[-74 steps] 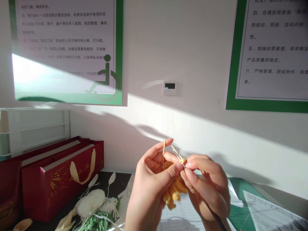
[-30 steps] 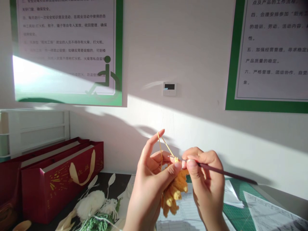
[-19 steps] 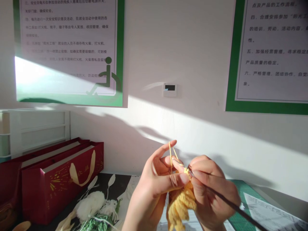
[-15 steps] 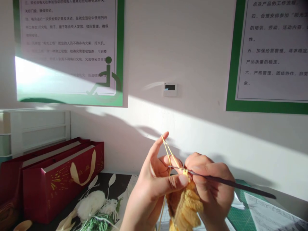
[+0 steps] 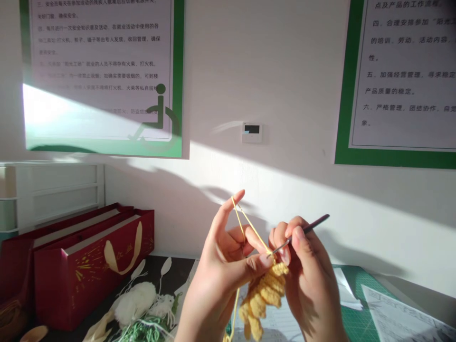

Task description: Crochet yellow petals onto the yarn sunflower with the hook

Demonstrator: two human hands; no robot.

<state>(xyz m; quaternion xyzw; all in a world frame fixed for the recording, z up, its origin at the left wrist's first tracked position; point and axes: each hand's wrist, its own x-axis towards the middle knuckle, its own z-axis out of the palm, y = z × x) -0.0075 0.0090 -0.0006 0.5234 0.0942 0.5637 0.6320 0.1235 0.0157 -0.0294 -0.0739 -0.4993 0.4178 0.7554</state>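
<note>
My left hand (image 5: 228, 261) pinches the top of a ruffled yellow crochet piece (image 5: 261, 297) between thumb and fingers. Yellow yarn (image 5: 253, 228) loops over its raised index finger and runs down to the stitches. My right hand (image 5: 308, 266) grips a dark crochet hook (image 5: 309, 225), whose handle slants up to the right. The hook's thin tip meets the piece beside my left thumb. The crochet piece hangs between both hands, and a strand of yarn drops below my left palm.
Red gift bags (image 5: 96, 266) stand at left before white drawers (image 5: 64, 187). White pompom (image 5: 135, 304) and green yarn (image 5: 146, 330) lie on the dark table. Papers (image 5: 399, 313) rest on a green cutting mat (image 5: 356, 323) at right. Posters hang on the wall behind.
The hook has swung from pointing down-right to up-right at its handle end. My right hand has turned and its grip is changed. The crochet piece has swung left.
</note>
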